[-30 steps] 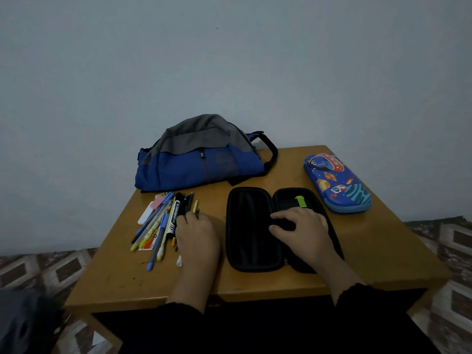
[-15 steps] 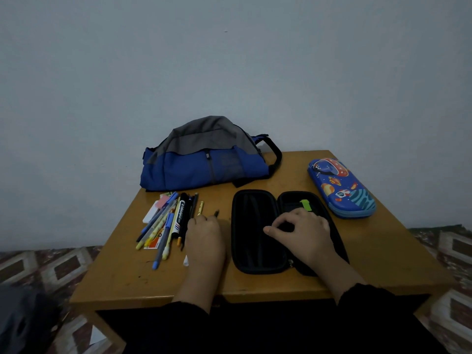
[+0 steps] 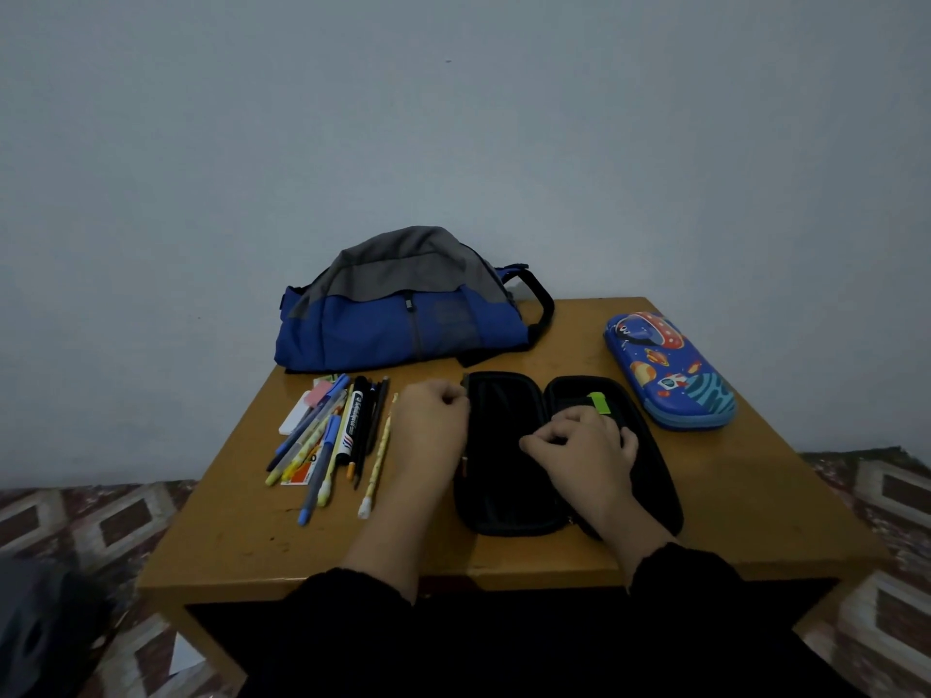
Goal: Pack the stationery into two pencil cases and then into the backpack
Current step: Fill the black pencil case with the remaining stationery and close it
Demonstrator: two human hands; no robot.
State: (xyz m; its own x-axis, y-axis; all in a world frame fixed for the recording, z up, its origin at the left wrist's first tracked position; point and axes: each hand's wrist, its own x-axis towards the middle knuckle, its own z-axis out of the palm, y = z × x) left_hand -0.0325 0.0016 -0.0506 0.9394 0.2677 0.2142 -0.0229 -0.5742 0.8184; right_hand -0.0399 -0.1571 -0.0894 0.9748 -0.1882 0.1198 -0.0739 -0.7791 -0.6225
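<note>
- Left hand (image 3: 428,425) was curled at the black case's (image 3: 496,516) left rim, perhaps pinching a pen; unclear.
- Right hand (image 3: 584,448), fingers curled, rested in the case's right half; any hold unclear.

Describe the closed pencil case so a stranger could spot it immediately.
Start at the wooden table and go to its far right side, right of the open black case. There lies the closed pencil case, alone. Unlike the plain black one, it is bright blue with cartoon space pictures.

No legible text; marker (image 3: 352,425) print blurred
</note>
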